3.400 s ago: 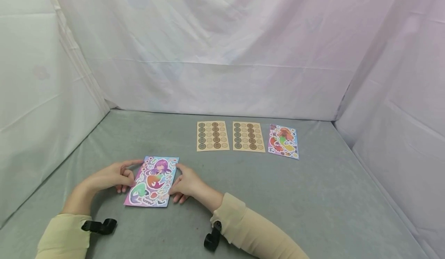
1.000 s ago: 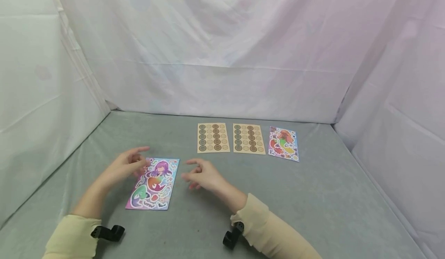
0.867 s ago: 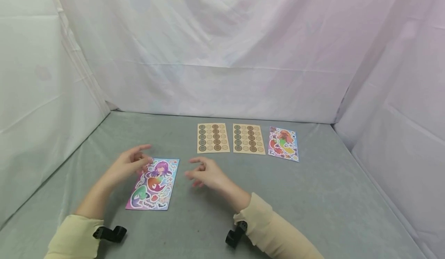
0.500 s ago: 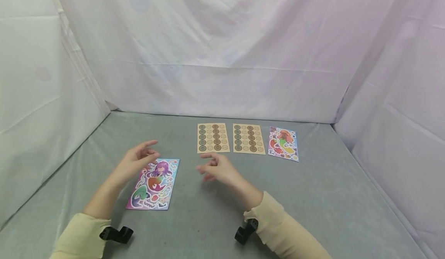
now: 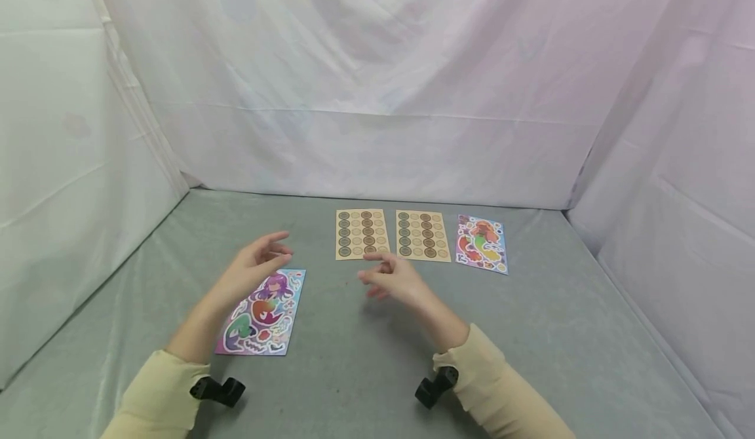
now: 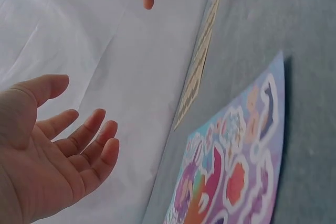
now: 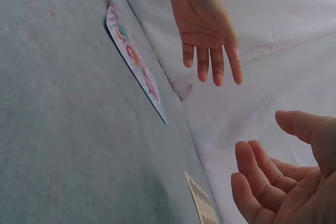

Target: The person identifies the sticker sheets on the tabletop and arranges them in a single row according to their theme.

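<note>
Mermaid sticker sheet (image 5: 262,318): lies printed face up on the grey table (image 5: 560,334), left of centre.
Left hand (image 5: 256,270): raised off the table; thumb and fingers apart, fingers loosely curved; covers the sheet's far left corner in the head view.
Right hand (image 5: 400,283): raised off the table; thumb and fingers apart, fingers curved; overlaps the near edge of the left tan sheet (image 5: 361,229) in the head view.
Left tan sheet: lies near the back of the table; printed with columns of circles.
Right tan sheet (image 5: 422,234): just beside it; same pattern.
Small sticker sheet (image 5: 481,244): right of both tan sheets; slightly rotated; multicoloured.
</note>
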Motion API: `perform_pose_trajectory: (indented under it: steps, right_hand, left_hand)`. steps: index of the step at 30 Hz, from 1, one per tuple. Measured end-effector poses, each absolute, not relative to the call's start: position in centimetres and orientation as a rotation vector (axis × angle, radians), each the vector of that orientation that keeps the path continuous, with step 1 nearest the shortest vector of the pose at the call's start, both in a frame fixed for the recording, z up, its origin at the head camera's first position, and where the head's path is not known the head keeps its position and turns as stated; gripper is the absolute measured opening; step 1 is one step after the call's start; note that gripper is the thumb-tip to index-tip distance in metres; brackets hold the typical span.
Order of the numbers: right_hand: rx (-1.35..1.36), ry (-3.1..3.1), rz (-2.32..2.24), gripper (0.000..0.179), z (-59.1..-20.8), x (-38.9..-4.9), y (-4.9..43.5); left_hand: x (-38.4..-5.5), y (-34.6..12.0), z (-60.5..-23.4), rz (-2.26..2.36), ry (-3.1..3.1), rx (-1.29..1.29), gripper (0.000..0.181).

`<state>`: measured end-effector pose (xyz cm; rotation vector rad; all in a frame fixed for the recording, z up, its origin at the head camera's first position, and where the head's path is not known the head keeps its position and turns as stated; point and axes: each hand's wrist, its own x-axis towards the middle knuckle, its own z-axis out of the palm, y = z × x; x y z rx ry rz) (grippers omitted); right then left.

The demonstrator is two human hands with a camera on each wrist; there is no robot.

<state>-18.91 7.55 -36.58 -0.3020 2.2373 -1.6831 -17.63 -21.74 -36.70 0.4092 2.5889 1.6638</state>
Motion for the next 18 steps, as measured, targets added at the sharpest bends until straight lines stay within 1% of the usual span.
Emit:
perform_pose_trajectory:
  steps: [18]
  right_hand:
    - [-0.218, 2.322, -1.787, 0.048, -35.1, -20.1, 12.2]
  left_hand:
    - [-18.9, -17.7, -35.9, 1.736, 2.555, 0.463, 0.052]
